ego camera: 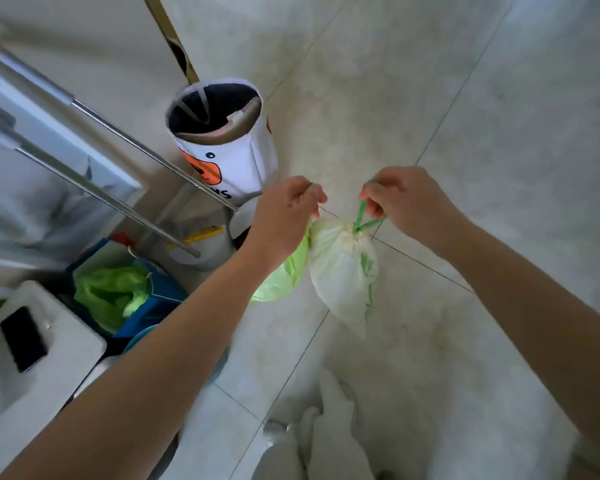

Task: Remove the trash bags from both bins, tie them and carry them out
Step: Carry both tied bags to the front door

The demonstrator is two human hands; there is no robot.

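Observation:
A pale green trash bag (342, 271) hangs over the floor at the centre, its neck gathered tight. My right hand (406, 195) pinches the bag's green drawstring loop (362, 216). My left hand (286, 209) is closed on the other side of the drawstring, with a brighter green part of the bag (284, 275) bulging below the wrist. A white round bin (201, 247) stands behind my left hand, partly hidden. Another green trash bag (111, 292) sits in a blue bin (160, 299) at the left.
A tall white fabric basket (236, 161) with an orange print stands at the back. Metal rack bars (125, 133) cross the left side. A white appliance top (49, 358) carries a black phone (21, 337). White cloth (326, 427) lies on the tiled floor below.

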